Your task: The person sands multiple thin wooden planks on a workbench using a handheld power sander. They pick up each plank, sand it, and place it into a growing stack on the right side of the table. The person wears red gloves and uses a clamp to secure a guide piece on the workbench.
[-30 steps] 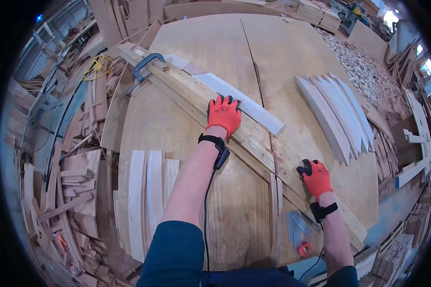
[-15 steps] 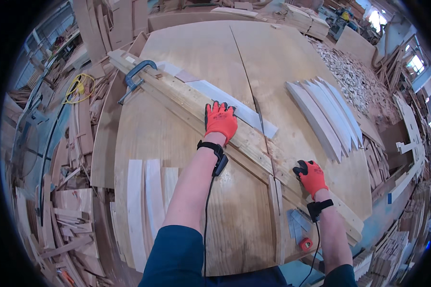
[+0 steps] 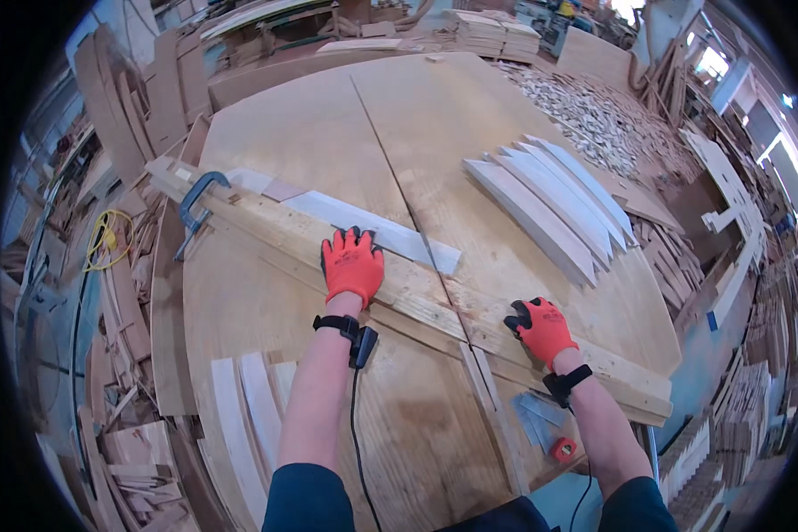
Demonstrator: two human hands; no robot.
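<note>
A long wooden beam (image 3: 279, 229) lies diagonally over a broad plywood panel, from far left to near right. On its middle my left hand (image 3: 353, 264), in a red glove with black fingertips, lies palm down with fingers spread. Farther right along the beam, my right hand (image 3: 545, 330) wears a matching glove, its fingers curled against the far edge. A blue C-clamp (image 3: 193, 209) grips the beam's far left end. Just beyond the beam runs a pale flat strip (image 3: 363, 223) with a slanted end. Both wrists carry black straps with cables.
Several curved, pointed pale boards (image 3: 541, 206) lie on the panel (image 3: 297, 106) at right; more pale strips (image 3: 239, 412) sit near left. Close to my right forearm are a red tape measure (image 3: 563, 449) and grey metal plates (image 3: 537, 415). Wood offcuts and a yellow cable (image 3: 106, 239) surround the panel.
My view has shifted, so the panel and beam appear farther left and slightly turned. Both hands stay on the beam, the right a little farther from the panel's dark seam.
</note>
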